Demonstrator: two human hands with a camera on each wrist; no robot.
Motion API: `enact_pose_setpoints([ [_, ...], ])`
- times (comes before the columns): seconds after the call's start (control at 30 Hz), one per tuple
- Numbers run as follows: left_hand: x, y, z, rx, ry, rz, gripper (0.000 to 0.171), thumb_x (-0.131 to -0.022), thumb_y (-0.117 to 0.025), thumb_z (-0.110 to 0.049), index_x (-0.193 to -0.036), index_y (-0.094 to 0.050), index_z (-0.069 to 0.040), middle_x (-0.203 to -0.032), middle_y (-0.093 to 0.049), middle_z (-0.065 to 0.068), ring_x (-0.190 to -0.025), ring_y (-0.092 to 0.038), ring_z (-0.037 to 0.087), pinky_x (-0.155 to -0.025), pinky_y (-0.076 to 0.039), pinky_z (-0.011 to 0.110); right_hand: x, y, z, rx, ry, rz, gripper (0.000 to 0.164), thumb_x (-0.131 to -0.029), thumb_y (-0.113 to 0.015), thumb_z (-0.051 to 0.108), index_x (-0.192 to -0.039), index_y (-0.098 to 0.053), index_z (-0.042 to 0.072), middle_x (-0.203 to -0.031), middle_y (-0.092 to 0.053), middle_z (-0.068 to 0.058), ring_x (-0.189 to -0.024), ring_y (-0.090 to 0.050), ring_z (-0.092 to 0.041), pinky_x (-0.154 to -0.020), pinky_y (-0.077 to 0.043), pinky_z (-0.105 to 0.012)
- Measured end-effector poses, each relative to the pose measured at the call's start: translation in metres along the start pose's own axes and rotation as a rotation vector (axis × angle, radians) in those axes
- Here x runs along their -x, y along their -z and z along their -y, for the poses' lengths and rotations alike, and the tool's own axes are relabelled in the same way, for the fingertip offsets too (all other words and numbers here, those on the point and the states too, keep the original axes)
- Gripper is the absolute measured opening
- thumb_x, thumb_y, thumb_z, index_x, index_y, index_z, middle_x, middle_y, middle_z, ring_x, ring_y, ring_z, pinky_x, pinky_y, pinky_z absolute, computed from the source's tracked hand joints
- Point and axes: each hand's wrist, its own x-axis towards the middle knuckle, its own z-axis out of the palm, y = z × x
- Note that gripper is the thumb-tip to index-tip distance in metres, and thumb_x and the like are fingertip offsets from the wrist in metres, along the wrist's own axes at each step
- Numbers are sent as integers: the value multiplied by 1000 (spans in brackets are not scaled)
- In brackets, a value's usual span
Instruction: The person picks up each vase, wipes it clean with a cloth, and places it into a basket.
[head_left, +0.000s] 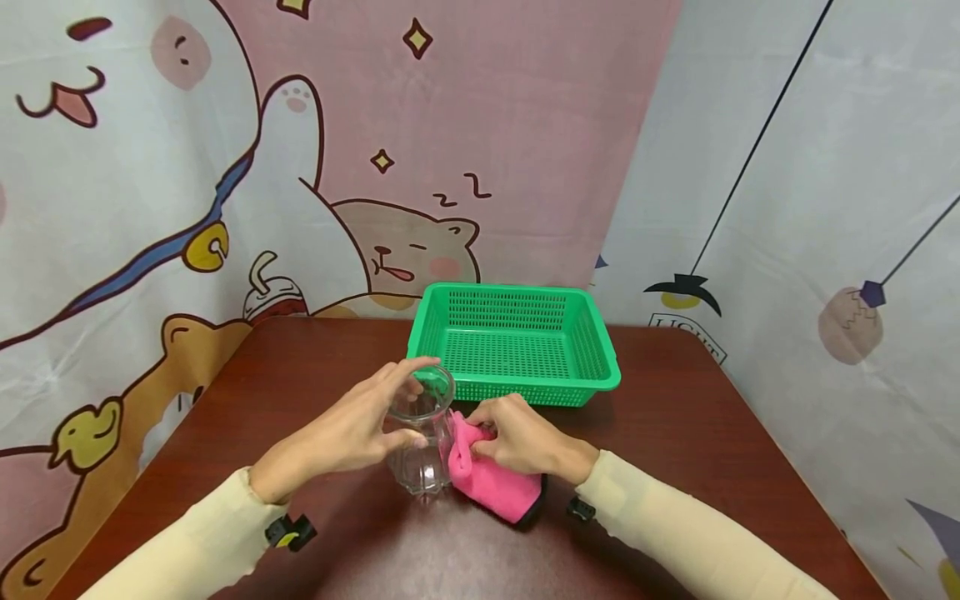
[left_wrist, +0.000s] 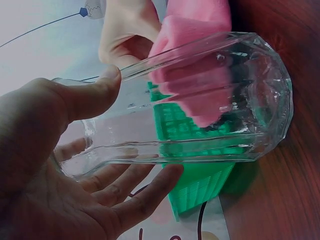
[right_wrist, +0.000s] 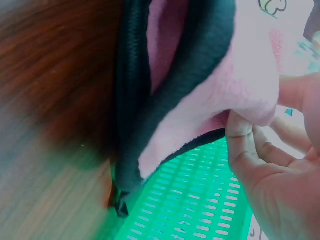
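A clear glass vase [head_left: 422,473] with a flared rim and a faceted base stands upright over the table in the head view. My left hand [head_left: 356,427] holds it near the neck, thumb on the near side and fingers round the far side. Pressed close to the vase's right side is a pink cloth [head_left: 501,490] with black edging. My right hand [head_left: 528,440] pinches a fold of this cloth between thumb and fingers. In the right wrist view the black-edged end of the cloth [right_wrist: 200,107] hangs down from the fingers.
Behind the hands, a green perforated plastic basket [head_left: 517,392] sits on the dark reddish-brown table [head_left: 315,358]. Cartoon-printed curtains [head_left: 525,150] hang just beyond the table's back and side edges. A small black device is at each wrist.
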Motion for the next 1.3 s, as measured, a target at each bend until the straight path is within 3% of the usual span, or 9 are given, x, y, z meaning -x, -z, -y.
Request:
enact_pose_setpoints([
  [0.13, 0, 1, -1, 9, -3, -2, 104, -85, -93, -27, -166, -27, -37, -131, -64, 7, -122, -66, 20, -92, -59, 36, -1, 5, 4, -21, -4, -36, 22, -92, -82, 8, -112, -83, 16, -95, -74, 7, -75, -59, -6, -59, -49, -20],
  [0.43, 0, 2, -1, 18, 6, 3, 105, -85, -93, -26, -165, -27, -39, -132, -63, 8, -122, -66, 21, -89, -60, 32, -4, 11, 11, -59, 34, -128, 18, -91, -84, 12, -103, -82, 25, -92, -73, 15, -76, -60, -3, -61, -51, -20],
  [0.57, 0, 1, -1, 22, 13, 7, 104, -85, -93, -27, -165, -27, -39, -131, -64, 8, -122, -66, 21, -89, -60, 33, -6, 14, 15, -108, 48, -159, 20, -90, -82, 9, -99, -80, 26, -92, -74, 13, -80, -64, -4, -67, -56, -23],
  [0.87, -1, 0, 0, 28, 6, 7, 103, -85, -93, -27, -165, -28, -38, -132, -63, 7, -122, -66, 22, -89, -60, 33, -10, 20, 24, -282, 56, -223, 24, -92, -81, 4, -109, -83, 21, -104, -78, 7, -88, -76, -6, -77, -65, -28],
  [1.3, 0, 0, 0, 45, -3, 2, 103, -86, -92, -26, -165, -28, -37, -133, -62, 8, -123, -66, 23, -90, -61, 31, -8, 24, 27, -367, 29, -260, 20, -94, -80, 7, -107, -83, 22, -99, -76, 4, -80, -75, -12, -72, -65, -32],
])
